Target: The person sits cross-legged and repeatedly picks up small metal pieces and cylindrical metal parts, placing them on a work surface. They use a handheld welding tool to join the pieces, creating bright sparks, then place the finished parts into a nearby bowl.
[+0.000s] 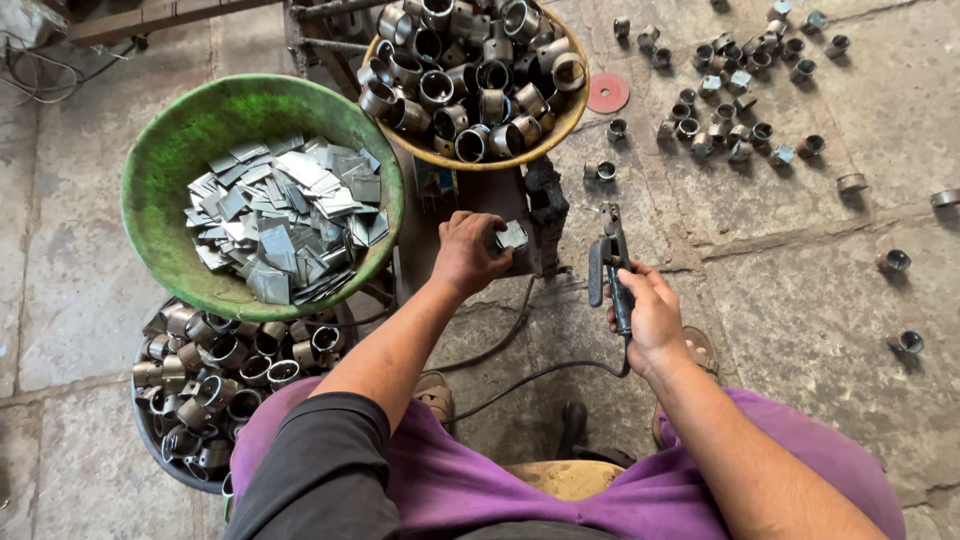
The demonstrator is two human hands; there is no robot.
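Note:
My left hand [468, 252] holds a small square metal plate [512, 236] against a dark metal work stand [500, 200] in front of me. My right hand [648, 312] grips the handle of a welding electrode holder [610, 262], whose jaws point up and away, a little to the right of the plate. A black cable [520, 382] runs from the holder's handle down between my knees. The holder's tip stays apart from the plate.
A green basin [165, 170] at the left holds several flat metal squares. A yellow basin [570, 112] of short metal tube pieces sits beyond the stand, a dark tub [150, 440] of them lies at lower left. Loose tube pieces [735, 100] and a red disc [607, 93] lie on the stone floor.

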